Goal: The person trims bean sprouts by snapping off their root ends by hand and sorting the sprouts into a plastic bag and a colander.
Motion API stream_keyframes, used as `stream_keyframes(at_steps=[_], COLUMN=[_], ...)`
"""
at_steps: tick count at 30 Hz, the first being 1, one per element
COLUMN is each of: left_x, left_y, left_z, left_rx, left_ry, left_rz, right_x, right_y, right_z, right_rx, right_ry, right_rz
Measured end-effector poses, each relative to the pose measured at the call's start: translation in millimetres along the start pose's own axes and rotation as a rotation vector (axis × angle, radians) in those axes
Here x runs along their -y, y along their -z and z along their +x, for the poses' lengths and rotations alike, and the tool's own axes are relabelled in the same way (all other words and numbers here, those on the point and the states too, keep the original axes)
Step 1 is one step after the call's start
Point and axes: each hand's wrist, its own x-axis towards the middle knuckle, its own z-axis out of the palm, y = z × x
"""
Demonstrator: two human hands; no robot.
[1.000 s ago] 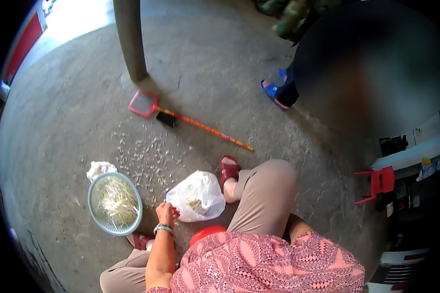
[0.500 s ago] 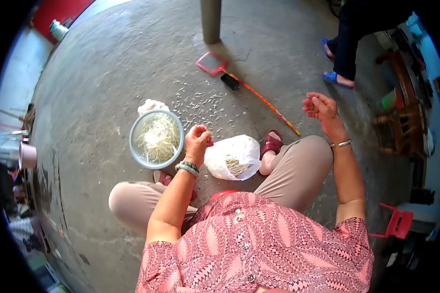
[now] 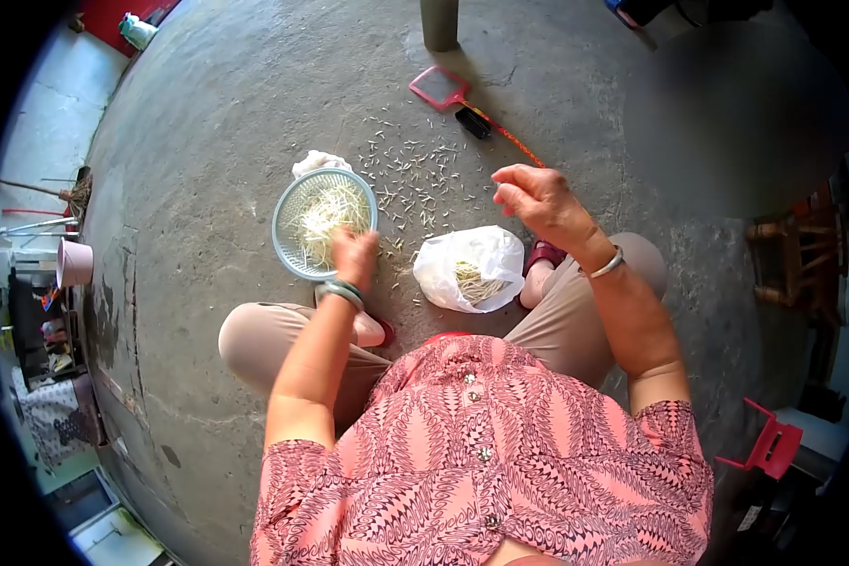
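Observation:
My left hand (image 3: 355, 258) is over the near right rim of a blue plastic mesh basket (image 3: 278, 247), which holds a pile of pale bean sprouts (image 3: 328, 213). Its fingers look curled, partly hidden against the sprouts, and I cannot make out what they hold. My right hand (image 3: 543, 205) hovers above the floor, its thumb and forefinger brought together; anything between the tips is too small to name. Between the two hands, a white plastic bag (image 3: 448, 255) stands open with more bean sprouts (image 3: 477, 283) inside.
Short whitish scraps (image 3: 410, 179) litter the concrete floor beyond the bag. A red fly swatter (image 3: 440, 88) lies past them, beside a black object (image 3: 473, 123) and near a post (image 3: 440, 24). A white bundle (image 3: 321, 162) touches the basket's far side. A red stool (image 3: 772, 447) stands right.
My left hand has gone from beside the basket to over its sprouts. My right hand has swung inward from the far right, its fingers now pinched. The person in blue slippers is mostly out of view.

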Motion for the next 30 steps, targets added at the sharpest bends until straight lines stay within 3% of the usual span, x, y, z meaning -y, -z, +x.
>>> stream_keyframes(at_steps=[2, 3, 4, 5, 6, 7, 8, 10, 12, 14, 17, 19, 23, 30], left_x=[40, 58, 98, 93, 128, 130, 152, 190, 182, 137, 86, 51, 79, 42], left_y=[-32, -51, -75, -93, -108, -112, -116, -117, -93, -76, -75, -75, -58, -51], left_z=[-13, -20, -29, -51, -57, -64, -64, -43, -37, -44, -34, -31, 8, -12], left_rx=[0.249, 0.421, 0.55, 0.723, 0.801, 1.156, 1.144, 1.296, 1.268, 1.104, 0.999, 1.01, 1.196, 1.126], left_ry=[-0.185, -0.366, -0.265, -0.529, -0.695, -0.445, -0.559, -0.522, -0.437, -0.32, -0.434, -0.478, -0.611, -0.203], left_rz=[0.356, 0.629, 0.549, 0.462, 0.424, 0.524, 0.58, 0.967, 1.043, 1.115, 1.235, 1.332, 1.633, 1.721], right_x=[-13, -9, -28, -29, -30, -39, -33, -20, -19, -17, -19, -17, -13, -11], right_y=[-7, -3, -9, -22, -26, -35, -36, -32, -35, -31, -29, -28, -27, -29], right_z=[6, 7, 8, 7, 2, -1, -10, -13, -14, -12, -13, -13, -14, -16], right_rx=[-0.114, 0.091, 0.17, 0.281, 0.407, 0.519, 0.46, 0.537, 0.529, 0.529, 0.506, 0.5, 0.515, 0.514], right_ry=[0.373, 0.261, 0.322, 0.243, 0.108, 0.059, 0.073, 0.031, -0.002, -0.047, -0.047, -0.059, -0.057, 0.005], right_rz=[-0.451, -0.515, -0.585, -0.723, -0.646, -0.674, -0.583, -0.591, -0.611, -0.651, -0.646, -0.659, -0.659, -0.623])
